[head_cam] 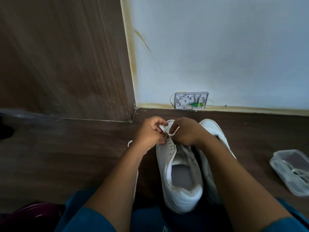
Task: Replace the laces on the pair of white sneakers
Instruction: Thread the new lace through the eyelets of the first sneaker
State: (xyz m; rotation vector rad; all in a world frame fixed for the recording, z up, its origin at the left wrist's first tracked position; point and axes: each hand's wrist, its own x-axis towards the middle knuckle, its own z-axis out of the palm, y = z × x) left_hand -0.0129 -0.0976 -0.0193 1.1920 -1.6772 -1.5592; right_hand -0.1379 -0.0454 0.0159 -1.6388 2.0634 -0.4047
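Two white sneakers stand side by side on the dark wooden floor, toes toward the wall. The left sneaker (180, 178) has open eyelets down its tongue area. Over its toe end, my left hand (149, 133) pinches a white lace (174, 130) and my right hand (185, 131) pinches the same lace from the other side. The right sneaker (215, 129) lies partly under my right forearm. A white lace strand (135, 178) runs along the floor beneath my left forearm.
A clear plastic container (292, 171) with white laces inside sits on the floor at the right. A white wall box (191, 99) with a yellow wire is mounted low on the wall. A brown wooden panel (66, 64) stands at the left.
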